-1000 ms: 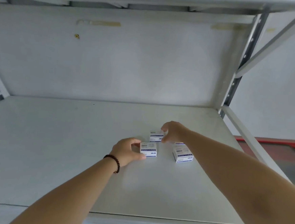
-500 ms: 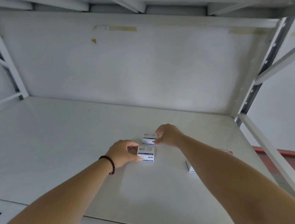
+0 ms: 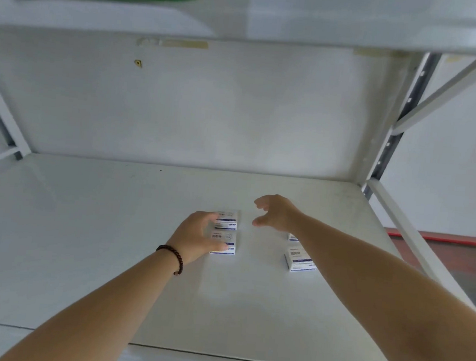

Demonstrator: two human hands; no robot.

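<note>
Our right forearm (image 3: 366, 276) hides most of one small white-and-blue cardboard box (image 3: 292, 237). Our blurred left hand (image 3: 198, 237) spreads over two more mid-shelf, thumb touching the near box (image 3: 224, 243); our right hand (image 3: 277, 213) hovers slack, empty.

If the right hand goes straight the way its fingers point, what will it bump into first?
Probably the farther box of the left pair. The right hand is open, fingers aimed left at it across a bare gap. It may hover higher than the box, though, and pass over it.
</note>
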